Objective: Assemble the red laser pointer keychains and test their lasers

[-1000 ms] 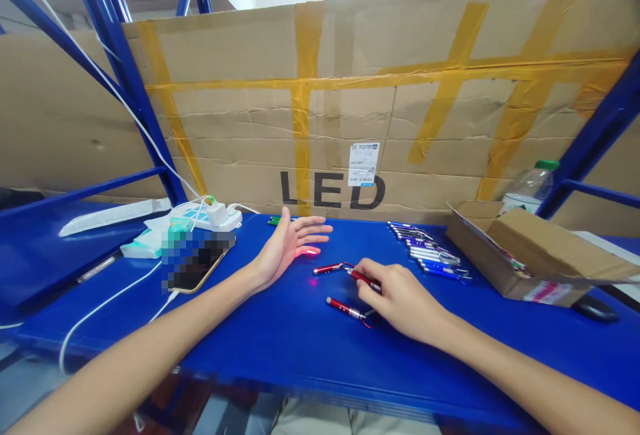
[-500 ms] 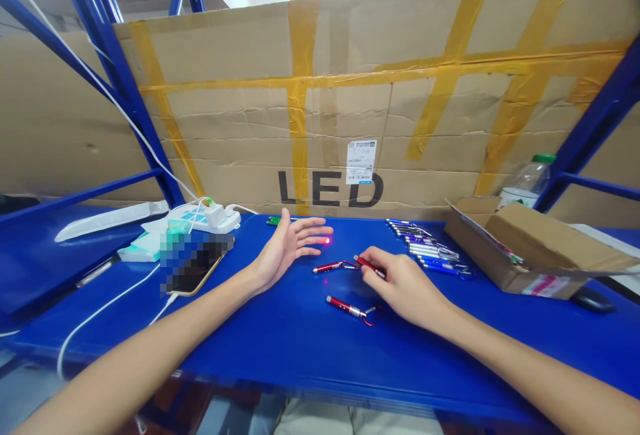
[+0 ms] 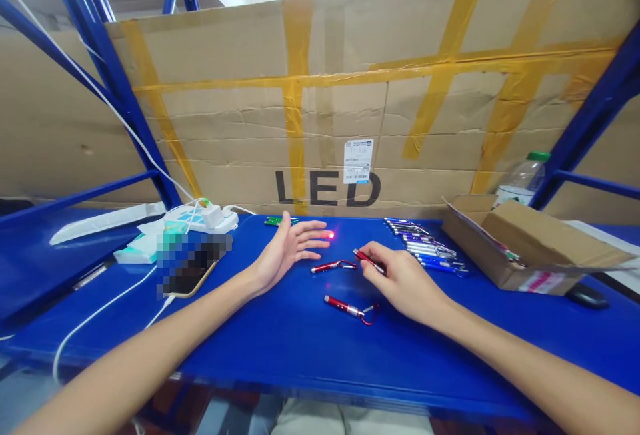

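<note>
1. Cardboard fills the back of the scene: a big taped sheet (image 3: 350,108) lettered "LED" stands upright behind the bench, with blue rack posts (image 3: 107,68) on either side.
2. The blue bench (image 3: 280,342) runs the full width below it; both forearms reach in over its near edge.
3. A brown box (image 3: 530,248) sits at the right end, flaps open, with a bottle (image 3: 520,178) standing behind it, green cap up.
4. At the left end lie a white power strip (image 3: 200,218) with a plug in it, a phone (image 3: 193,268) (partly blurred out) and a white cable (image 3: 100,318) trailing towards the near edge.
5. The left hand (image 3: 285,252) rests on the bench palm up and spread flat, fingers pointing right, holding nothing; a red light spot (image 3: 331,235) glows at its fingertips.
6. The right hand (image 3: 400,282) is curled around a red penlight (image 3: 367,260), pinched between thumb and fingers, its tip aimed left at the other hand.
7. A row of blue and silver penlights (image 3: 425,248) lies side by side between the right hand and the box.
8. Two more red ones lie loose: one (image 3: 327,266) between the two hands, one (image 3: 345,306) nearer the body, just left of the right wrist, with what looks like a red clip at its end.
9. A small green part (image 3: 275,221) lies by the sheet, beyond the left thumb; too small to identify.
</note>
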`<state>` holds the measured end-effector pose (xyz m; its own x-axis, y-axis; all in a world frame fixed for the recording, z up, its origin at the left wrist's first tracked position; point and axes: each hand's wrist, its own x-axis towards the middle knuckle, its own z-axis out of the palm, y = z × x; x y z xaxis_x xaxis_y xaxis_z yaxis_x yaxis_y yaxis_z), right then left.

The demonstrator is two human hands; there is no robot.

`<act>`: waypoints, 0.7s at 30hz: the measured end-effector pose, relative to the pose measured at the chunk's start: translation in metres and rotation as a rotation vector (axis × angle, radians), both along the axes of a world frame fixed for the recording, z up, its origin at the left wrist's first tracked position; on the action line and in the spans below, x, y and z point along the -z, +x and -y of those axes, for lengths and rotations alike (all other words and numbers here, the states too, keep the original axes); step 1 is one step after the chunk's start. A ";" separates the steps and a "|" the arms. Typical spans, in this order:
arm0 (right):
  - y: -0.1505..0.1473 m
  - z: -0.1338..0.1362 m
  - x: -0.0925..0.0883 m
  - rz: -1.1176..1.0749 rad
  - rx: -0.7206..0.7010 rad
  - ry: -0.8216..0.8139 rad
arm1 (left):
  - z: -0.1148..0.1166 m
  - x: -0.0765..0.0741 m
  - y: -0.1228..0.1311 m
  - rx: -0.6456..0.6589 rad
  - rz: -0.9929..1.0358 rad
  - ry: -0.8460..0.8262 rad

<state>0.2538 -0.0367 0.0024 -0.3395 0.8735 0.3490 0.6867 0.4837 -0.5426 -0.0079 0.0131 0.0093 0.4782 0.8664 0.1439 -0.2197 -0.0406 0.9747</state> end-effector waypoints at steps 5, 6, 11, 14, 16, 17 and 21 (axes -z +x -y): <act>-0.004 0.011 -0.003 0.109 -0.234 -0.025 | 0.001 -0.002 0.000 0.011 -0.012 -0.002; -0.004 0.012 -0.003 0.114 -0.238 -0.016 | 0.001 -0.002 0.000 0.009 -0.014 -0.001; 0.000 0.005 -0.004 0.097 -0.058 0.056 | 0.001 -0.003 0.000 0.006 -0.015 0.004; 0.001 0.003 -0.003 0.245 -0.066 0.027 | 0.002 -0.002 0.001 0.002 -0.017 0.000; -0.001 0.005 -0.003 0.367 -0.093 0.004 | 0.002 -0.002 0.001 0.007 -0.018 -0.003; -0.002 0.006 -0.002 0.402 -0.099 -0.001 | 0.003 -0.002 0.001 0.008 -0.018 -0.002; -0.001 0.008 -0.002 0.281 -0.072 0.030 | 0.003 -0.003 0.001 0.011 -0.015 0.004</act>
